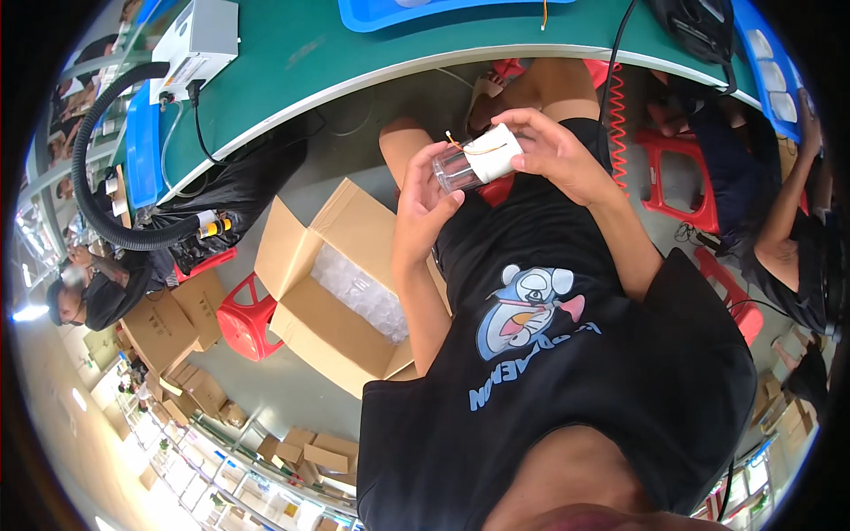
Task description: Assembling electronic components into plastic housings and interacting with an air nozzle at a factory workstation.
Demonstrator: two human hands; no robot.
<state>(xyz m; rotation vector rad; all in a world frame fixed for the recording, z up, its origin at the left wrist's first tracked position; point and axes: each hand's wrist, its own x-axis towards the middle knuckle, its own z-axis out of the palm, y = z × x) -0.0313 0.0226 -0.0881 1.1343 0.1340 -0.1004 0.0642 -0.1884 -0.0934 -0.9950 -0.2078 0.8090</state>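
Your left hand [421,208] is gripping clear cup [453,173], right hand [563,157] white cap [492,157], both over lap [551,212]. You're seemingly joining or parting them; next move is calling for straight alignment, thin wire [452,140] unpinched. Table [292,66] edge is running far side, open box [323,341] sitting left; room is showing between.

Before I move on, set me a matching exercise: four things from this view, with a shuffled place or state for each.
1. Clear cylindrical container
2. White cylinder
3. Cardboard box
4. Black corrugated hose

A. Flaps open, holding clear plastic pieces
B. Held by the right hand
C. Curving beside the white box-shaped unit
D. Held by the left hand

Pairs: 1-D, 2-B, 3-A, 4-C
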